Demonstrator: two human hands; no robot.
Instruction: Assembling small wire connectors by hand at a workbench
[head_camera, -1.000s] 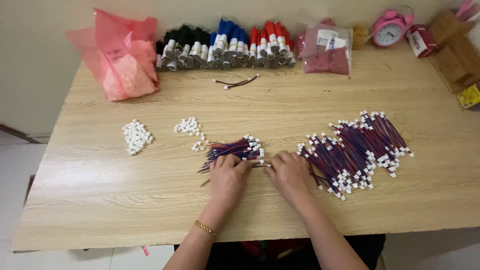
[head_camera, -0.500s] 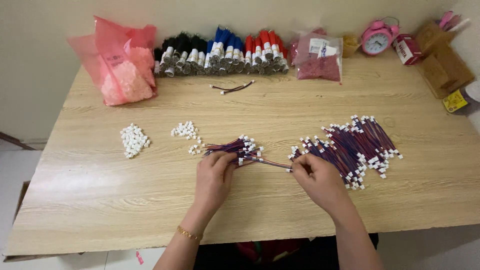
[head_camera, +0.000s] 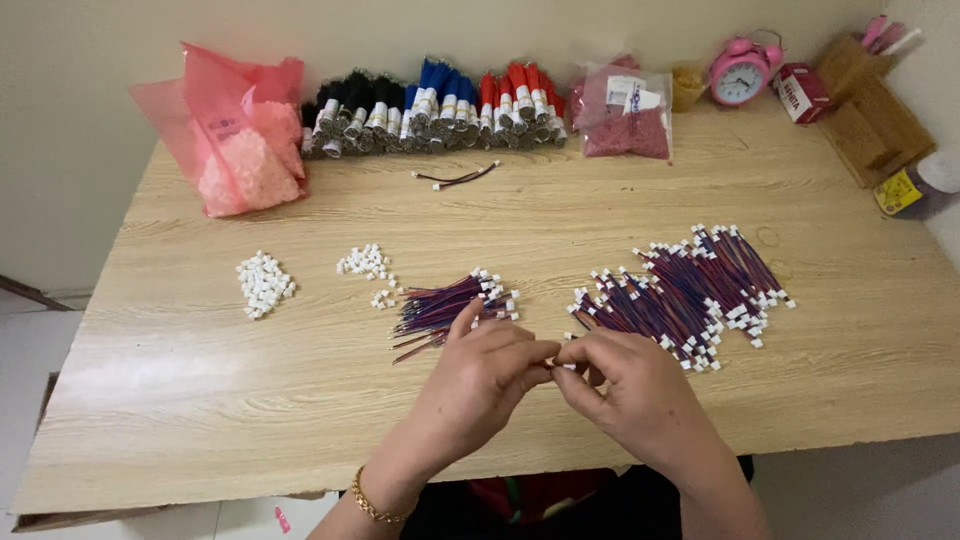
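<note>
My left hand (head_camera: 480, 375) and my right hand (head_camera: 625, 385) meet fingertip to fingertip above the table's near middle, pinching a small white connector (head_camera: 566, 366) between them; any wire on it is hidden by the fingers. Just beyond my left hand lies a small bundle of red-and-blue wires with white plugs (head_camera: 450, 305). A much larger heap of the same wired plugs (head_camera: 690, 290) spreads out to the right of my right hand. Two little piles of loose white connectors (head_camera: 264, 284) (head_camera: 366, 262) lie to the left.
The wooden table (head_camera: 520, 220) carries a pink bag of parts (head_camera: 240, 150) at the back left, a row of black, blue and red wire bundles (head_camera: 430, 105), a clear bag of red bits (head_camera: 625, 115), a pink alarm clock (head_camera: 742, 72), a lone wire (head_camera: 455, 178) and wooden boxes (head_camera: 870, 110).
My hands drew apart along a wire half a second ago and have now come back together near the table's front. The view has tilted slightly.
</note>
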